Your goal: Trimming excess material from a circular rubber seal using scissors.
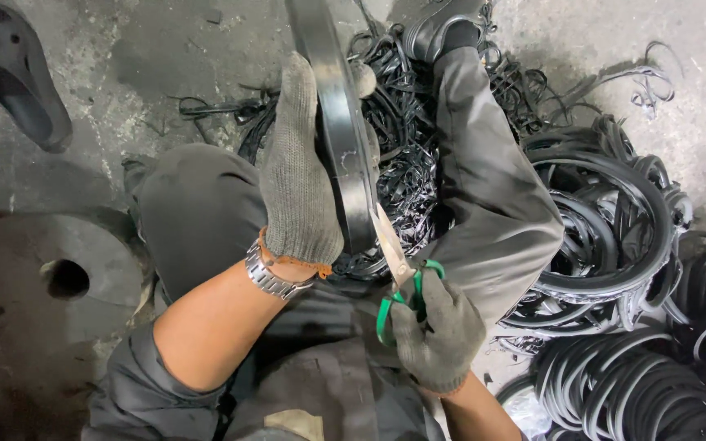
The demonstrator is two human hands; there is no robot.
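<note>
Gripping a black rubber ring [338,122] edge-up between your knees, your gloved left hand [297,175] is clamped around its rim. Your gloved right hand [437,331] is closed through the green handles of a pair of scissors [398,269], whose blades meet the ring's lower edge. Thin black trimmings [406,163] lie heaped on the floor [124,73] between your legs. A pile of similar rings [614,245] sits to your right, and a dark sandal [18,73] lies well apart at upper left.
</note>
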